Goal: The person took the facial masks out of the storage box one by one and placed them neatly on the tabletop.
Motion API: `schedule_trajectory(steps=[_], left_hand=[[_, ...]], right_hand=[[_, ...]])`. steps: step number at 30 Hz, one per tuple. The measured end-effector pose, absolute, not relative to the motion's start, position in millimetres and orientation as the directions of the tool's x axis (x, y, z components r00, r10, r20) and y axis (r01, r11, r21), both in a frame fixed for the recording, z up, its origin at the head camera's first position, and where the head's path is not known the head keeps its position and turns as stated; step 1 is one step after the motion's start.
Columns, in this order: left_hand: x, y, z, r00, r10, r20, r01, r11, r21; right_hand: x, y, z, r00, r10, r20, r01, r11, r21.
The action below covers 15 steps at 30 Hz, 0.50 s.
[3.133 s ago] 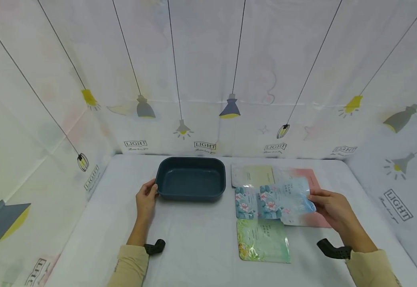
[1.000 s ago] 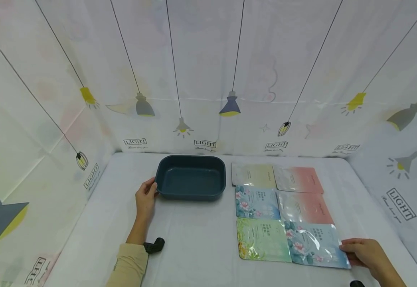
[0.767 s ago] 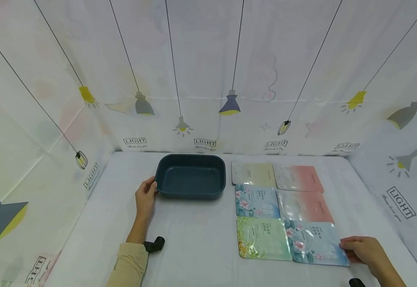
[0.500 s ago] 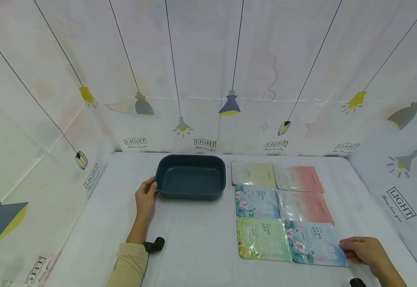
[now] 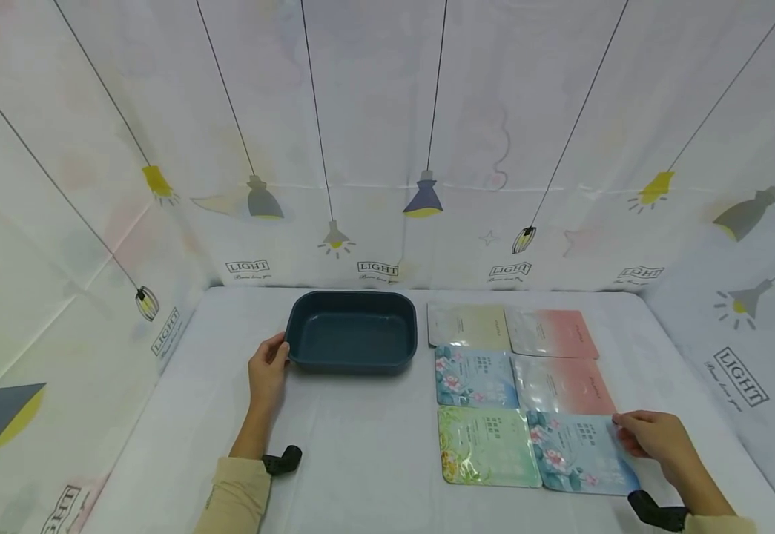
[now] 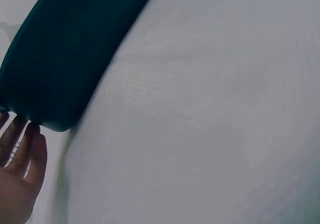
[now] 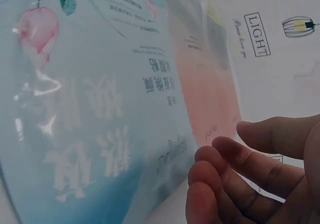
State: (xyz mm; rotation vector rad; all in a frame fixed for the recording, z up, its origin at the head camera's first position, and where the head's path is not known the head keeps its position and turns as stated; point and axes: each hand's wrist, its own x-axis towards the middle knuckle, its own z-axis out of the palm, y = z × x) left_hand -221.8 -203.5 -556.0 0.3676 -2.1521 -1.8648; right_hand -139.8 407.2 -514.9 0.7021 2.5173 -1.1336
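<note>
A dark teal rectangular tray [image 5: 354, 337] stands at the back of the table. My left hand [image 5: 268, 371] rests its fingertips against the tray's left end; in the left wrist view the extended fingers [image 6: 36, 159] meet the outer wall. To the right lie flat sheet mask packets. My right hand [image 5: 654, 437] is at the upper right corner of the front right blue floral packet [image 5: 577, 454], close to the pink packet [image 5: 570, 386] behind it. Its fingers are loosely bent, with a small gap between thumb [image 7: 265, 134] and index finger and nothing held.
Left of these lie a green packet [image 5: 490, 449], another blue floral packet [image 5: 477, 374] and a beige packet [image 5: 470, 326]. A second pink packet [image 5: 550, 332] is at the back right. The white-covered table [image 5: 354, 452] meets a printed curtain [image 5: 374, 148].
My right hand has brought the blue floral packet to the front right, laid it beside the green one, let go and moved up its right edge. The left hand has stayed at the tray.
</note>
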Motion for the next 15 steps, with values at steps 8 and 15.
schedule_trajectory(steps=[8,15], left_hand=[[-222,-202,-551,-0.919,-0.382,0.099,-0.008,0.269,0.963],[-225,-202,-540,-0.898,-0.417,0.140,-0.009,0.336,0.942]], right_hand=[[-162,387,-491,-0.938,0.171,-0.301,0.328,0.713,-0.620],[-192,374,-476,-0.973,0.145,-0.181,0.229,0.734,-0.640]])
